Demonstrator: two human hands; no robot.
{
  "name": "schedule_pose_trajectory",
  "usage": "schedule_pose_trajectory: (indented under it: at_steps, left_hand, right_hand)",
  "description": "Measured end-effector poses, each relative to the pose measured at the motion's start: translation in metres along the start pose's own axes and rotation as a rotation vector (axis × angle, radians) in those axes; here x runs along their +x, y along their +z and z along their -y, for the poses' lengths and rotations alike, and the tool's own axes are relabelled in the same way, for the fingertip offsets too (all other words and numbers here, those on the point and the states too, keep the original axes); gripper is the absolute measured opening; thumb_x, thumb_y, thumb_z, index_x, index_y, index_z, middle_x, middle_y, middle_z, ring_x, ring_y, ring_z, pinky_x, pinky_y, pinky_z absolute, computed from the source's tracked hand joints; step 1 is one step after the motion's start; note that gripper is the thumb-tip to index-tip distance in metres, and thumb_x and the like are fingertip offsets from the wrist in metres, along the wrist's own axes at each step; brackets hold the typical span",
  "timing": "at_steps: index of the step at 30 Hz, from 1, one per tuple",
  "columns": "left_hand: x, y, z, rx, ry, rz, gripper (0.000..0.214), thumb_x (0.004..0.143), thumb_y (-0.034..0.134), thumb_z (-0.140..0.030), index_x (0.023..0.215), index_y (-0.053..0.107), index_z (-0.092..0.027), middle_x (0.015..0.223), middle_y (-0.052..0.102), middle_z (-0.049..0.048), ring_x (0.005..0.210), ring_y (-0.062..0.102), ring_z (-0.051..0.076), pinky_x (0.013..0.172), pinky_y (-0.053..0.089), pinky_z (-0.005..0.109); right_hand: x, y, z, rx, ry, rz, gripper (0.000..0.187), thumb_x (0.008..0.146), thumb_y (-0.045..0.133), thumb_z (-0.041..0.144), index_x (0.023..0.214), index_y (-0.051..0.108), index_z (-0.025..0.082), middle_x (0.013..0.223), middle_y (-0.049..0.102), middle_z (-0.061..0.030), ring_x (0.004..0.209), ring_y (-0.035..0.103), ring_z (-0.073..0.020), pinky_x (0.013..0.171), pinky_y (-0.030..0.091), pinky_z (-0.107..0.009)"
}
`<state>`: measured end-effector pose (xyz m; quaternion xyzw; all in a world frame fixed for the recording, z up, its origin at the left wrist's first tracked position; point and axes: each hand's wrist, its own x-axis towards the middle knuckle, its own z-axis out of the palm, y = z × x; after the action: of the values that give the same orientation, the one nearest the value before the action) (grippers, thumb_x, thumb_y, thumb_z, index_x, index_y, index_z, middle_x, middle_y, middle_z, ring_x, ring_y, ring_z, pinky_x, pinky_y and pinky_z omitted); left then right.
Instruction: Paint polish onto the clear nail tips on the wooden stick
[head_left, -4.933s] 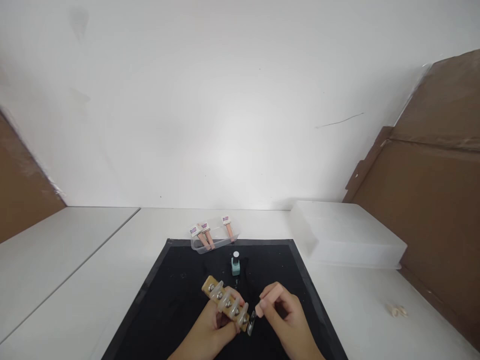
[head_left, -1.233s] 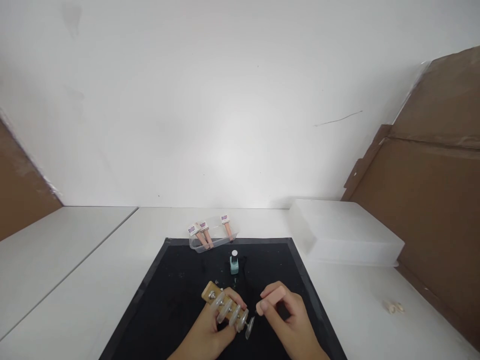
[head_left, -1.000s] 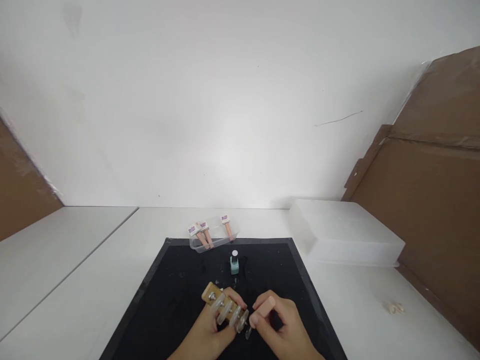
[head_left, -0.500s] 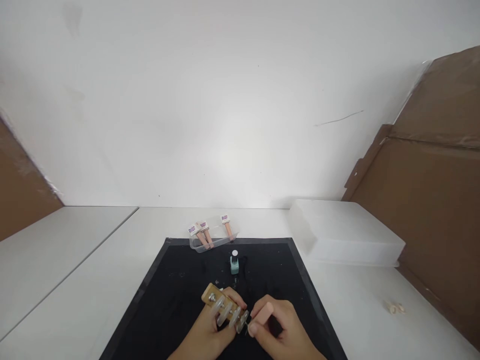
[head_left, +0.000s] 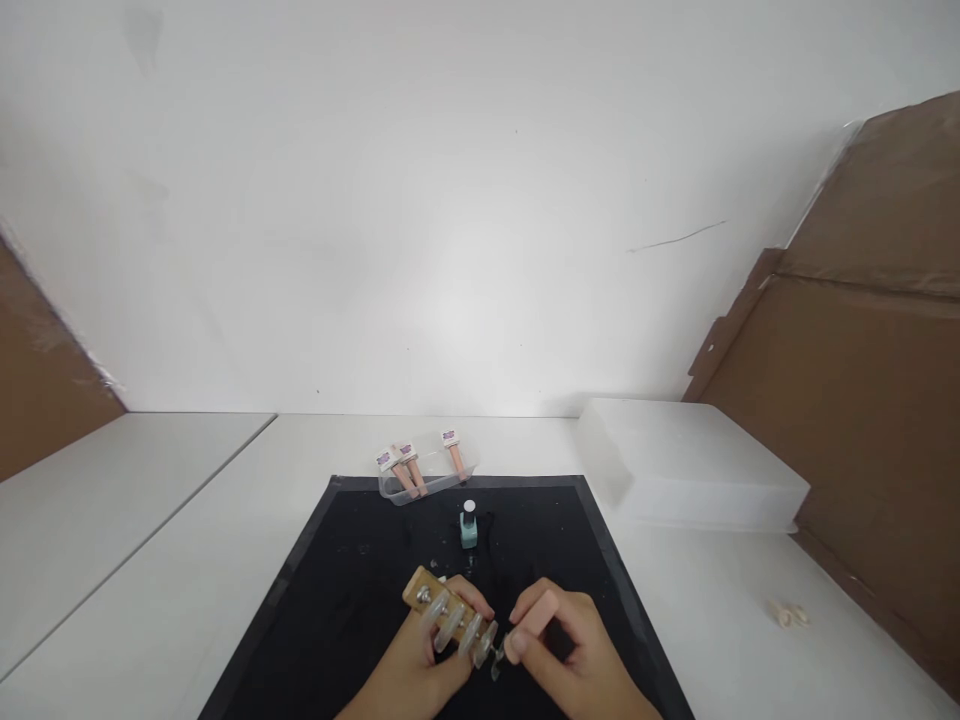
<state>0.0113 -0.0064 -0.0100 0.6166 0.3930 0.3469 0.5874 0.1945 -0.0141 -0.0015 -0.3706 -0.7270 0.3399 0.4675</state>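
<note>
- head view, bottom centre: your left hand [head_left: 416,672] is closed round a wooden bar [head_left: 420,590] w/ a row of clear nail tips [head_left: 459,630] fixed on it. the bar runs diagonally, upper left to lower right, over the black mat [head_left: 337,580].
- your right hand [head_left: 581,668], just right of the left, pinches a pink brush cap [head_left: 536,610] betw thumb & fingers, other fingers curled in. the brush end sits by the nail tip at the bar's lower-right end. can't tell if it touches, too small.
- teal polish bottle [head_left: 468,530] stands upright on the mat, just above the bar, apart from both hands.
- clear tray [head_left: 435,487] sits at the mat's top edge, w/ three pink-handled sticks [head_left: 411,470] leaning in it.
- white box [head_left: 690,465] lies right of the mat on the white table [head_left: 150,560].
- small pale bits [head_left: 786,614] lie on the table, lower right, well apart from your hands.
- brown cardboard [head_left: 862,400] stands along the right edge of the frame.
</note>
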Motion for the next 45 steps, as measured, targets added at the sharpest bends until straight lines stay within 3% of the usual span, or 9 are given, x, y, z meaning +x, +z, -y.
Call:
schedule_pose_trajectory:
  at_steps: [4, 9, 12, 19, 21, 26, 29, 37, 45]
  left_hand:
    - [0.001, 0.001, -0.002, -0.019, -0.011, 0.004, 0.021, 0.071, 0.060, -0.029, 0.087, 0.049, -0.020, 0.075, 0.046, -0.0021, 0.072, 0.046, 0.013, 0.068, 0.035, 0.027]
    - [-0.001, -0.001, 0.000, -0.048, -0.014, 0.022, 0.022, 0.071, 0.062, -0.030, 0.086, 0.049, -0.020, 0.073, 0.046, -0.0024, 0.070, 0.045, 0.013, 0.067, 0.035, 0.027]
    - [-0.002, -0.002, 0.001, -0.058, -0.010, 0.020, 0.024, 0.070, 0.063, -0.032, 0.086, 0.049, -0.019, 0.073, 0.047, -0.0022, 0.069, 0.044, 0.013, 0.066, 0.034, 0.027]
    - [0.002, 0.000, -0.004, -0.085, -0.022, 0.021, 0.028, 0.070, 0.063, -0.040, 0.082, 0.048, -0.019, 0.070, 0.046, -0.0029, 0.067, 0.043, 0.012, 0.064, 0.033, 0.026]
    - [0.002, 0.000, -0.002, -0.122, -0.020, 0.032, 0.030, 0.069, 0.064, -0.041, 0.082, 0.048, -0.019, 0.070, 0.045, -0.0033, 0.067, 0.042, 0.011, 0.064, 0.033, 0.026]
    - [0.002, -0.002, 0.006, -0.261, -0.039, 0.062, 0.034, 0.065, 0.068, -0.041, 0.083, 0.048, -0.020, 0.068, 0.045, -0.0045, 0.064, 0.041, 0.010, 0.063, 0.033, 0.026]
    - [0.002, -0.004, 0.007, -0.294, -0.066, 0.050, 0.032, 0.065, 0.069, -0.038, 0.081, 0.050, -0.020, 0.067, 0.047, -0.0046, 0.063, 0.042, 0.010, 0.062, 0.034, 0.025]
    - [0.004, -0.002, -0.001, -0.313, -0.144, -0.020, 0.023, 0.061, 0.067, -0.020, 0.078, 0.051, -0.019, 0.067, 0.054, -0.0040, 0.065, 0.048, 0.011, 0.064, 0.037, 0.026]
    - [0.000, -0.006, 0.002, -0.323, -0.148, -0.033, 0.023, 0.061, 0.063, -0.016, 0.080, 0.051, -0.019, 0.071, 0.058, -0.0024, 0.066, 0.050, 0.012, 0.064, 0.038, 0.027]
  right_hand:
    - [0.002, 0.001, 0.001, -0.027, 0.029, 0.045, 0.021, 0.081, 0.054, 0.028, 0.062, 0.055, 0.018, 0.059, 0.056, 0.0009, 0.046, 0.048, -0.0100, 0.044, 0.036, -0.020]
    - [0.006, -0.001, -0.002, -0.079, 0.090, -0.142, 0.025, 0.084, 0.051, 0.028, 0.061, 0.052, 0.018, 0.065, 0.058, -0.0008, 0.049, 0.049, -0.0109, 0.046, 0.038, -0.021]
    - [0.006, -0.003, -0.001, -0.049, 0.077, -0.176, 0.026, 0.086, 0.049, 0.030, 0.063, 0.054, 0.018, 0.066, 0.059, -0.0017, 0.052, 0.052, -0.0122, 0.049, 0.040, -0.022]
    - [0.004, 0.001, 0.005, 0.036, 0.037, 0.048, 0.026, 0.082, 0.055, 0.031, 0.060, 0.055, 0.018, 0.064, 0.059, -0.0007, 0.049, 0.050, -0.0103, 0.045, 0.037, -0.021]
    - [0.003, 0.002, 0.003, 0.028, 0.057, 0.055, 0.025, 0.082, 0.055, 0.030, 0.060, 0.054, 0.018, 0.064, 0.058, -0.0002, 0.048, 0.048, -0.0098, 0.045, 0.036, -0.020]
    - [0.005, 0.001, -0.002, -0.014, 0.131, -0.135, 0.026, 0.085, 0.051, 0.030, 0.062, 0.053, 0.018, 0.067, 0.057, -0.0008, 0.052, 0.049, -0.0111, 0.049, 0.037, -0.022]
    - [0.005, 0.000, -0.002, 0.012, 0.116, -0.181, 0.026, 0.087, 0.049, 0.032, 0.066, 0.055, 0.018, 0.067, 0.058, -0.0014, 0.054, 0.051, -0.0123, 0.050, 0.039, -0.023]
    - [0.000, 0.008, -0.004, 0.065, 0.024, -0.017, 0.024, 0.083, 0.055, 0.031, 0.063, 0.057, 0.018, 0.065, 0.059, -0.0011, 0.050, 0.050, -0.0110, 0.046, 0.036, -0.021]
    - [0.005, 0.003, -0.008, 0.079, 0.130, -0.163, 0.025, 0.087, 0.050, 0.033, 0.068, 0.055, 0.018, 0.068, 0.057, -0.0015, 0.054, 0.050, -0.0120, 0.050, 0.038, -0.022]
